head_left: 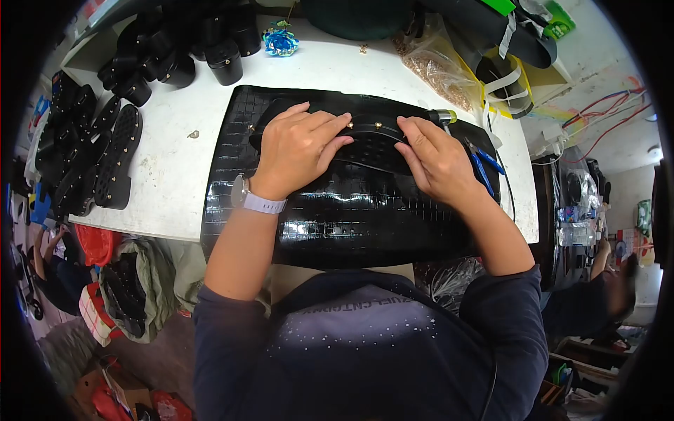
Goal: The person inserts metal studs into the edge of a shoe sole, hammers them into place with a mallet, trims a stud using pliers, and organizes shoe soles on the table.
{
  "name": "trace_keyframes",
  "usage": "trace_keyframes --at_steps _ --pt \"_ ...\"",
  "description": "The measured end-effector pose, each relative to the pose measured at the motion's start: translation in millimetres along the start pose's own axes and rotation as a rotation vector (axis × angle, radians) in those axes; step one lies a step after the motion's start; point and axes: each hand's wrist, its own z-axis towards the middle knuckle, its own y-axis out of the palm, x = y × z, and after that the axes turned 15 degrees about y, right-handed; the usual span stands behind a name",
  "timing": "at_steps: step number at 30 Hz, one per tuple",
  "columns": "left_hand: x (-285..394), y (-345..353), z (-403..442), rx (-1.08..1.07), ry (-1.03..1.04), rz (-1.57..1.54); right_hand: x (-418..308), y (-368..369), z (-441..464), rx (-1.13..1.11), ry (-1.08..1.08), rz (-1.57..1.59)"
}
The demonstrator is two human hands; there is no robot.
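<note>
A black shoe sole [371,149] with small gold studs along its edge lies crosswise over a glossy black crocodile-pattern mat [351,217]. My left hand [300,144] is closed on the left part of the sole, thumb and index finger near a gold stud. At the other end, my right hand [434,156] pinches the sole with its thumb and fingers. Blue-handled pliers [483,170] lie just right of my right hand. Behind that hand is a tool with a yellow-green end [444,116], partly hidden. The sole's left end is mostly covered by my left hand.
Several studded black soles [123,158] are piled at the table's left. Black chunky shoe parts [225,63] stand at the back left, beside a blue artificial flower [281,42]. A clear bag of small gold-coloured pieces [442,74] lies at the back right. Other people are at both sides.
</note>
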Motion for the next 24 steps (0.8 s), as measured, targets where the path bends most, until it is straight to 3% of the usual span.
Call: trace_keyframes --at_steps 14,17,18,19,24 --pt "0.9 -2.2 0.6 -0.013 -0.014 -0.005 -3.4 -5.7 5.5 -0.042 0.003 -0.018" --pt "2.9 -4.0 0.9 0.001 -0.010 0.001 15.2 -22.1 29.5 -0.235 0.133 0.268" --pt "4.0 -5.5 1.3 0.005 -0.005 0.002 23.9 -17.4 44.9 -0.240 0.300 0.391" --pt "4.3 -6.4 1.9 0.008 0.001 0.001 40.8 -8.1 58.8 -0.204 0.314 0.379" --pt "2.9 -18.1 6.2 0.093 0.052 0.073 135.0 92.0 121.3 -0.255 0.798 0.475"
